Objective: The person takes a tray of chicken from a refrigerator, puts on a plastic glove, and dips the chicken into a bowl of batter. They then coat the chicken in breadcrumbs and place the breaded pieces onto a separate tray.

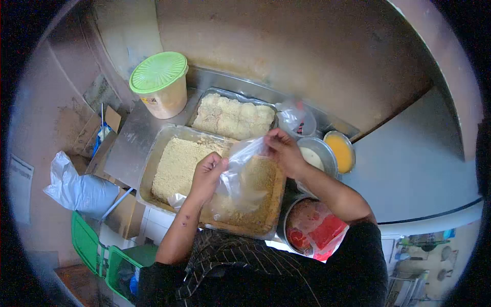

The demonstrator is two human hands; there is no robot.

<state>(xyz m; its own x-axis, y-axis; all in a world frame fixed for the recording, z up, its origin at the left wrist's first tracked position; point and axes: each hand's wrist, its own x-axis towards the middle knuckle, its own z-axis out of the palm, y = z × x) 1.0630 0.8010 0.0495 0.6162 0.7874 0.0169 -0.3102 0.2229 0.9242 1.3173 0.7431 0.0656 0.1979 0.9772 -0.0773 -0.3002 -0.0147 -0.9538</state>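
A clear plastic bag [239, 171] hangs stretched between my two hands. My left hand [208, 173] pinches its left side, and my right hand [284, 152] grips its upper right edge. Both hands are above a metal tray. Pale crumbs [179, 163] fill the left part of this tray [144, 179]. Browner crumbs [255, 222] lie under the bag on the right, partly seen through the plastic. Behind my hands, a second tray holds crumb-coated pieces [232, 116] packed in rows.
A tub with a green lid [161, 84] stands at the back left. On the right are a bowl of white liquid [312, 157], a bowl of yellow liquid [339, 152] and a pot of red meat with plastic [317, 230]. A green bin [120, 271] and white bag [84, 189] are lower left.
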